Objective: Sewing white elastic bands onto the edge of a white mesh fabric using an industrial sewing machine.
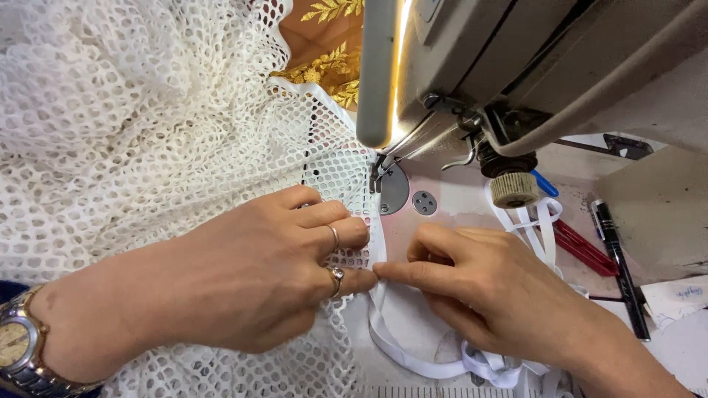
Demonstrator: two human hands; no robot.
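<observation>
Now, head view, looking down at two hands by a sewing machine.

Net cloth: the white net cloth (147, 125) is full of little round holes, like a fishing net. It lies bunched up in soft folds on the left side and runs under the left hand up to the machine's foot.

White tape: a thin, flat white tape (413, 357) runs along the edge of the net cloth, then loops loose on the table near the bottom of the picture.

Left hand: the left hand (251, 273) lies flat on the net cloth with fingers bent, pressing it down. It has two rings, and a watch (22, 346) sits on the wrist.

Right hand: the right hand (479, 284) is curled, with its pointing finger pushing the white tape down right beside the left fingertips. The two hands touch there.

Sewing machine: the grey sewing machine (516, 59) is at the top right, with a bright light strip. Its foot is just above the hands.

Pens: a black pen (619, 265) and a red pen (582, 247) lie on the table to the right.

Gold cloth: some orange cloth with gold leaves (328, 44) peeks out at the top.
</observation>
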